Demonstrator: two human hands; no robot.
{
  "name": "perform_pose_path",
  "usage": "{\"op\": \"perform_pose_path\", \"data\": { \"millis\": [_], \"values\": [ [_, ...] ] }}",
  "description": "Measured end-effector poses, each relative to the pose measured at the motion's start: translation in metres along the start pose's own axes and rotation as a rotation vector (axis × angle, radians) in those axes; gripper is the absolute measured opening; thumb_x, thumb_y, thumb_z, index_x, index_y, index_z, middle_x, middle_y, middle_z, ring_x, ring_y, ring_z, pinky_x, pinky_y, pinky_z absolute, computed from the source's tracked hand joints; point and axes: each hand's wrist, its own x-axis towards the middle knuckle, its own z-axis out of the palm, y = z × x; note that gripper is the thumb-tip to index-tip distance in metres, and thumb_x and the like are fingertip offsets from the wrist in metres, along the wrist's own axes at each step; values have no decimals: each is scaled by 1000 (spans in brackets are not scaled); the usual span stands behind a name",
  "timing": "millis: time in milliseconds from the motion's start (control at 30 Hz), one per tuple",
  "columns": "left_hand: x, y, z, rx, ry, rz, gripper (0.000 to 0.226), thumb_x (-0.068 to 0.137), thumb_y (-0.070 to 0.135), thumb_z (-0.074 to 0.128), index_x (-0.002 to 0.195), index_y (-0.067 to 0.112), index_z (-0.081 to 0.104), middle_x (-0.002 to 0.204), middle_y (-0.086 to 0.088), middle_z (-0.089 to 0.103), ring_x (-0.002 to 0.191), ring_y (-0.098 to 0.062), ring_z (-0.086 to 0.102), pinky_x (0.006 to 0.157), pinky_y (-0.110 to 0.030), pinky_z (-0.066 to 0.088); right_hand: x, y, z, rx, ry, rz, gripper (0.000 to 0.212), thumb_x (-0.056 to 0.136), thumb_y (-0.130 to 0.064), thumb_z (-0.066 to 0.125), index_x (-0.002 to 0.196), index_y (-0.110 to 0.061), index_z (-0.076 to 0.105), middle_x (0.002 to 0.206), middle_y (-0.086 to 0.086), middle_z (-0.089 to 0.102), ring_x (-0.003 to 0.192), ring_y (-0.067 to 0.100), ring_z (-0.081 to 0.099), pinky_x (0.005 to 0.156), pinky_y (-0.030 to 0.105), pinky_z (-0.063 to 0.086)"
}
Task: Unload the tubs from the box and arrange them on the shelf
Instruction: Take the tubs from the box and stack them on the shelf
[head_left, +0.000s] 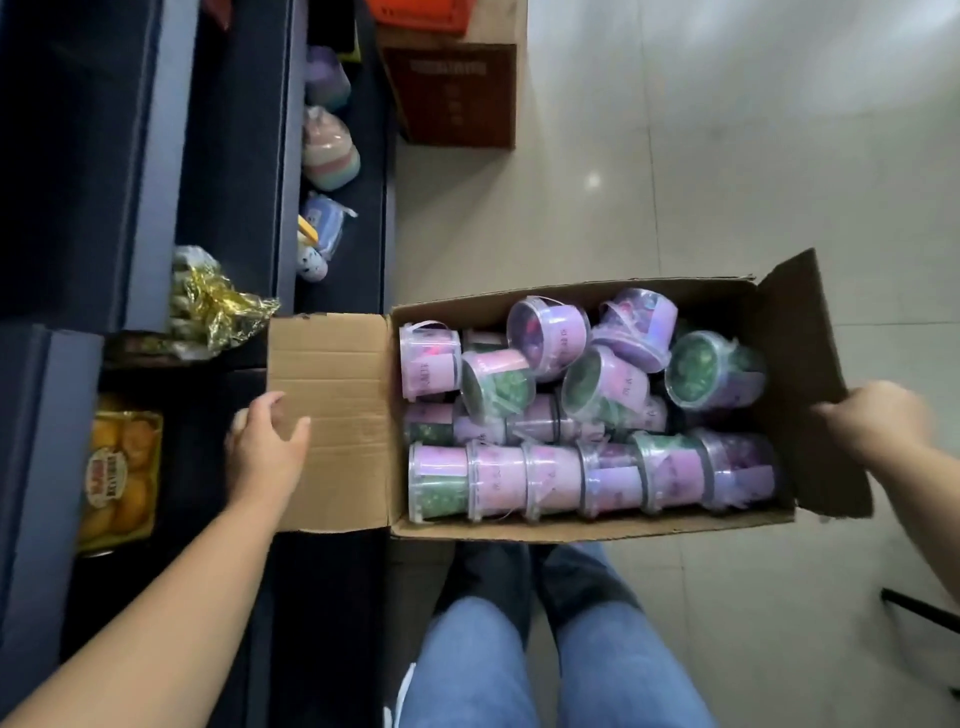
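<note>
Knees in jeans at 6 o'clock, above an open box of tubs on the floor.

The left hand at 9 o'clock grips the edge of the left flap, which lies out over the dark shelf. The blurred right hand at 3 o'clock holds the right flap. Bare floor lies open from 12 to 4 o'clock. Six tubs line the box's near side and six lie tumbled on top, with more half hidden beneath. Their lettering is too blurred to read, as is the print on the brown carton at 12 o'clock.
</note>
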Motion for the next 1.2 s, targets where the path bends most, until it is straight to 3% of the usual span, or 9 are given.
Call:
{"op": "perform_pose_path", "data": {
  "millis": [100,233,367,533,733,967,1067,1133,1200],
  "values": [
    [-12,-14,30,-7,-246,-138,54,84,31,63,131,10,45,134,-18,47,120,-34,47,97,-39,38,1,2,9,-2,8,8,25,87,-21,61,77,2,63,76,21,56,92,44,59,68,35,40],
    [-9,-29,85,-171,-501,-365,87,73,58,63,142,17,30,146,-11,37,130,-31,39,108,-43,34,11,7,28,9,59,43,31,87,-20,58,93,10,65,94,32,63,95,46,58,75,40,46],
    [-6,-24,138,-339,-572,-431,69,85,40,60,142,16,29,144,-10,40,129,-29,42,108,-44,34,13,4,40,-2,77,19,33,89,-22,55,93,10,65,98,33,62,97,46,56,78,40,45],
    [-3,-12,169,-72,-327,-342,46,98,28,39,126,-7,45,130,-30,47,120,-44,44,98,-42,35,15,17,34,1,121,-14,36,89,-26,56,91,9,66,97,32,63,97,44,56,79,40,44],
    [19,-24,139,93,-186,-105,39,94,26,48,97,-11,60,102,-37,59,96,-48,55,81,-43,43,18,22,12,143,178,13,38,85,-33,60,89,4,67,90,29,66,90,41,61,83,46,50],
    [53,-62,107,-5,-86,-227,33,92,20,51,110,-5,62,110,-30,62,100,-45,57,86,-43,45,14,18,14,398,117,98,30,77,-32,71,89,-5,67,82,16,65,77,26,63,69,33,52],
    [56,-72,108,-60,-95,-282,31,91,18,49,112,1,64,116,-24,62,105,-41,57,91,-42,44,36,56,24,538,50,248,50,76,-27,69,118,-3,56,91,14,64,58,13,55,55,19,47],
    [56,-70,107,-12,-123,-267,33,93,20,47,113,0,63,118,-26,60,108,-43,55,91,-42,43,44,58,34,418,46,272,64,77,-27,69,131,-3,44,122,24,56,74,28,57,63,20,47],
    [55,-60,106,-13,-106,-252,36,94,22,45,119,0,58,122,-26,57,113,-42,52,94,-41,40,31,31,45,230,61,166,62,81,-20,68,133,0,41,134,27,47,111,42,51,92,34,43]
  ]
}}
